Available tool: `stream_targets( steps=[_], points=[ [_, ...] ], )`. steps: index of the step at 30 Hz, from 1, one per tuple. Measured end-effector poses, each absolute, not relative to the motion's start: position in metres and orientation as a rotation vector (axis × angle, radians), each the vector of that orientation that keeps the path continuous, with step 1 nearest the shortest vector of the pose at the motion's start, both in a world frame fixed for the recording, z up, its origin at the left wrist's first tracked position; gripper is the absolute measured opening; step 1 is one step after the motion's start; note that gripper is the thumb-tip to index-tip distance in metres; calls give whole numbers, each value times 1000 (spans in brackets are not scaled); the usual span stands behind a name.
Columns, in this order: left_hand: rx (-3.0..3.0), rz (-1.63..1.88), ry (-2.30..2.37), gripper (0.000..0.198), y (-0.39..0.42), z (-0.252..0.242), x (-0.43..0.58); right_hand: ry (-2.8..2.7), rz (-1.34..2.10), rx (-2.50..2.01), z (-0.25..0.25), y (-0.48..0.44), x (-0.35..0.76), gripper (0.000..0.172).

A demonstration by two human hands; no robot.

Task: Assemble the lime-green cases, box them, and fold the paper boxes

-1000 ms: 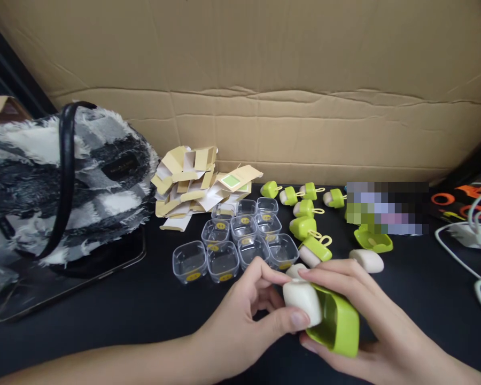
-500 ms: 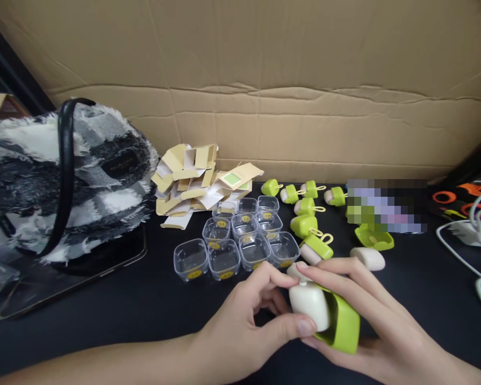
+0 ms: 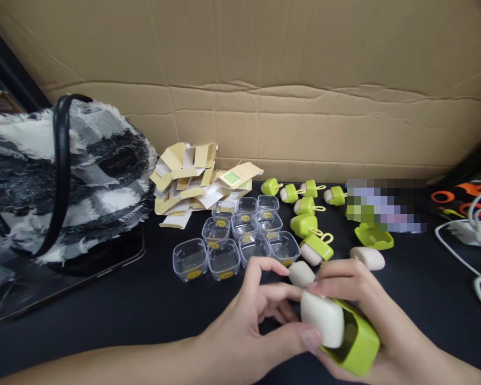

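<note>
Both my hands hold one small toy in front of me: a cream rounded block (image 3: 324, 318) sitting in a lime-green shell (image 3: 358, 345). My left hand (image 3: 260, 326) pinches the cream block between thumb and fingers. My right hand (image 3: 369, 315) wraps the green shell from the right, its fingers resting on top of the block. Another loose cream block (image 3: 301, 273) lies on the black table just beyond my fingers.
Several clear plastic cups (image 3: 240, 239) with yellow stickers stand in a cluster. Beyond them lie folded card pieces (image 3: 196, 179) and several green-and-cream toys (image 3: 304, 214). A furry grey bag (image 3: 64, 171) sits left, white cables (image 3: 473, 235) right, a cardboard wall (image 3: 264, 80) behind.
Both hands with the toy have drawn nearer to me and slightly right. The cream block now sits lower in view, and the loose cream block behind it is uncovered.
</note>
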State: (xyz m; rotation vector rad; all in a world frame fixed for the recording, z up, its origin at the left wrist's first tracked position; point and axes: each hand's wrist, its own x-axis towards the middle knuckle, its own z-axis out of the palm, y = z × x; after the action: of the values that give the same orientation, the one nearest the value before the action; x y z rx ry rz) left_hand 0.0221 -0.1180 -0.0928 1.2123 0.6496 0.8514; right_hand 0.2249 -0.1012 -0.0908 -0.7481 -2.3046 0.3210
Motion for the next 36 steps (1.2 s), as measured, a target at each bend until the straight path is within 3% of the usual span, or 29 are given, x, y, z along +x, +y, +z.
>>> stream_targets(
  steps=[6, 11, 14, 17, 22, 29, 36],
  points=[
    [1106, 891, 507, 35, -117, -93, 25, -2142, 348, -705, -100, -97, 224, 57],
    [1158, 702, 446, 53, -118, -96, 28, -2013, 352, -653, -108, -98, 216, 66],
    [1101, 640, 424, 53, -120, -98, 30, -2000, 342, -607, -111, -99, 214, 69],
    [953, 742, 421, 47, -117, -100, 30, -2059, 377, -628, -101, -101, 216, 60],
    [1006, 774, 458, 44, -110, -102, 23, -2234, 405, -662, -76, -102, 221, 23],
    [1099, 691, 524, 68, -114, -103, 18, -2347, 364, -625, -78, -100, 225, 25],
    [1125, 740, 634, 59, -116, -98, 24, -2359, 214, -534, -79, -100, 220, 25]
  ],
)
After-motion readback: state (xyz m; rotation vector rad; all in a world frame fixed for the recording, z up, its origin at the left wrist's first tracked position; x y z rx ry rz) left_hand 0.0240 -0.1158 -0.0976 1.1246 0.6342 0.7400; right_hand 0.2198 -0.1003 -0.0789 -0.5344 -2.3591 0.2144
